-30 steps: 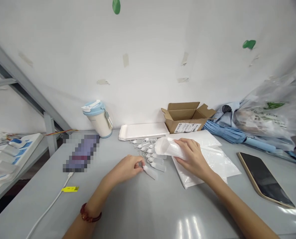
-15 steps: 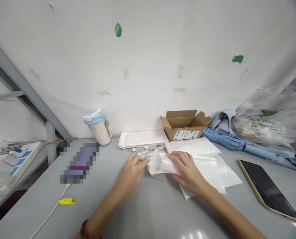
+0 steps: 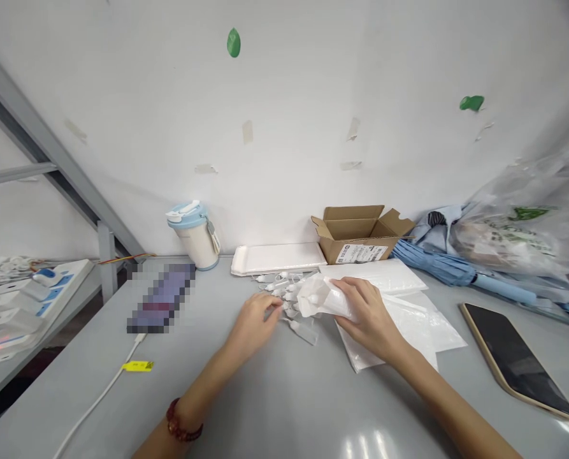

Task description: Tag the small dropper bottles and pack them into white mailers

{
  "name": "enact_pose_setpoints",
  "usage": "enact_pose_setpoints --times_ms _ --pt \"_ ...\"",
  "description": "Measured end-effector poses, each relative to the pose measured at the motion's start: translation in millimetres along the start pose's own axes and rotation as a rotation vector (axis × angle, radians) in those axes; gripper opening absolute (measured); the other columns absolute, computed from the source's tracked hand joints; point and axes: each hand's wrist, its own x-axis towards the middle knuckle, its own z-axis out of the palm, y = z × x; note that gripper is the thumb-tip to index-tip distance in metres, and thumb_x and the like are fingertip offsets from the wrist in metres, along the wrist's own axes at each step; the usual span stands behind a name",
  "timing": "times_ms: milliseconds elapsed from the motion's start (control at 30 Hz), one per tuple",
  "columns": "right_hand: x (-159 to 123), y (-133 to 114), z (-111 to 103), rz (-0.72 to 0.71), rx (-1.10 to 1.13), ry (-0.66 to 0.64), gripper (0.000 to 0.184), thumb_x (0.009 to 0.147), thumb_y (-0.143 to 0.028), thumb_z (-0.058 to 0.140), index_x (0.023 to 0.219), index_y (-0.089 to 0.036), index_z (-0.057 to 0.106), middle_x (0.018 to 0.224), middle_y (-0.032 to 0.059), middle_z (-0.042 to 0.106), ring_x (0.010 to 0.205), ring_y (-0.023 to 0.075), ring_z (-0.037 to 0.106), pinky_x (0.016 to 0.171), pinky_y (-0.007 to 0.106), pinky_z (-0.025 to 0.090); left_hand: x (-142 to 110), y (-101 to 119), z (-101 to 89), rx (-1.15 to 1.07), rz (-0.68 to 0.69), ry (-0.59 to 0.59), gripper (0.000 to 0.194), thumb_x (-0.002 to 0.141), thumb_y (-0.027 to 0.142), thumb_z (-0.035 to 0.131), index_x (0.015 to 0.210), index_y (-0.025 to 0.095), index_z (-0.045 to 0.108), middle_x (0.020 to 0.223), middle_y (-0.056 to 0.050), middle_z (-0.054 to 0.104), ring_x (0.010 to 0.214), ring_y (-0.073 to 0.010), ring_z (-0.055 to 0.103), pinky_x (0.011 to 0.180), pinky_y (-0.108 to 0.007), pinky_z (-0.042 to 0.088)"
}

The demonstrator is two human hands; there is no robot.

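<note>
My right hand (image 3: 367,315) grips a white padded mailer (image 3: 329,298), its mouth turned to the left and spread apart. A white-tipped piece shows inside that mouth. Just left of it, my left hand (image 3: 256,320) has thumb and forefinger curled together in a pinch; what is between them, if anything, is too small to make out. Past its fingertips lies a pile of small clear plastic bottles with white pointed caps (image 3: 284,284). One such bottle (image 3: 304,332) rests on the table at the pile's near side.
More white mailers (image 3: 394,278) lie under and behind my right hand, another (image 3: 279,257) along the wall. An open cardboard box (image 3: 355,245), a tumbler (image 3: 195,239), a blue umbrella (image 3: 456,271), a plastic bag (image 3: 513,229) and a phone (image 3: 516,357) surround the work spot.
My left hand has drawn back slightly from the mailer's mouth. The mailer is now tilted with its mouth wider, and a white-tipped piece shows inside. The camera view has shifted a little.
</note>
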Motion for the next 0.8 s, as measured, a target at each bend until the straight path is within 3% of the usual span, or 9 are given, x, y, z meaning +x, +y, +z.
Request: enact_pose_setpoints --times_ms 167,333,500,567,667,800 --pt "0.0 0.1 1.8 0.008 0.011 0.001 0.049 0.077 -0.015 0.052 0.124 -0.019 0.038 0.113 0.0130 0.047 0.104 0.0279 0.045 0.085 0.042 0.038 -2.7 2.4 4.4 -0.021 0.000 -0.208 0.023 0.079 0.026 0.046 0.077 0.019 0.068 0.078 -0.004 0.068 0.071 -0.0190 0.058 0.063 -0.027 0.040" --pt "0.3 0.0 2.8 0.005 0.019 0.005 0.053 0.074 -0.014 0.052 0.125 -0.019 0.038 0.113 0.0129 0.048 0.106 0.0282 0.045 0.085 0.042 0.039 -2.1 4.8 -2.5 0.011 -0.056 -0.267 0.031 0.082 0.035 0.043 0.073 0.017 0.066 0.073 -0.002 0.066 0.068 -0.0166 0.055 0.061 -0.025 0.038" --pt "0.1 -1.6 4.5 0.035 0.030 0.019 0.052 0.073 -0.013 0.053 0.123 -0.018 0.041 0.113 0.0127 0.049 0.104 0.0281 0.045 0.086 0.042 0.039 -5.7 2.1 -2.9 0.001 -0.026 -0.419 0.032 0.066 0.045 0.065 0.084 0.019 0.068 0.088 -0.003 0.065 0.085 -0.0198 0.056 0.072 -0.026 0.042" --pt "-0.1 -3.0 6.2 0.038 0.038 0.009 0.052 0.072 -0.012 0.052 0.122 -0.018 0.042 0.112 0.0127 0.049 0.104 0.0280 0.045 0.086 0.042 0.038 -8.2 2.9 -0.9 0.039 0.003 -0.430 0.030 0.064 0.040 0.068 0.085 0.019 0.068 0.085 -0.003 0.064 0.084 -0.0196 0.056 0.073 -0.026 0.041" --pt "-0.4 -5.0 8.5 0.026 0.039 -0.007 0.052 0.070 -0.010 0.051 0.121 -0.018 0.043 0.112 0.0131 0.050 0.104 0.0283 0.045 0.085 0.042 0.038 -9.9 8.9 -1.5 0.034 0.011 -0.424 0.022 0.073 0.038 0.059 0.078 0.019 0.069 0.074 -0.001 0.064 0.072 -0.0169 0.055 0.066 -0.025 0.040" --pt "-1.0 -7.8 8.7 -0.003 0.041 -0.004 0.053 0.070 -0.009 0.051 0.121 -0.017 0.042 0.111 0.0134 0.050 0.103 0.0282 0.045 0.084 0.043 0.037 -7.3 18.7 -5.8 -0.043 -0.016 -0.178 0.030 0.083 0.034 0.043 0.080 0.018 0.068 0.074 -0.001 0.065 0.066 -0.0151 0.053 0.060 -0.023 0.039"
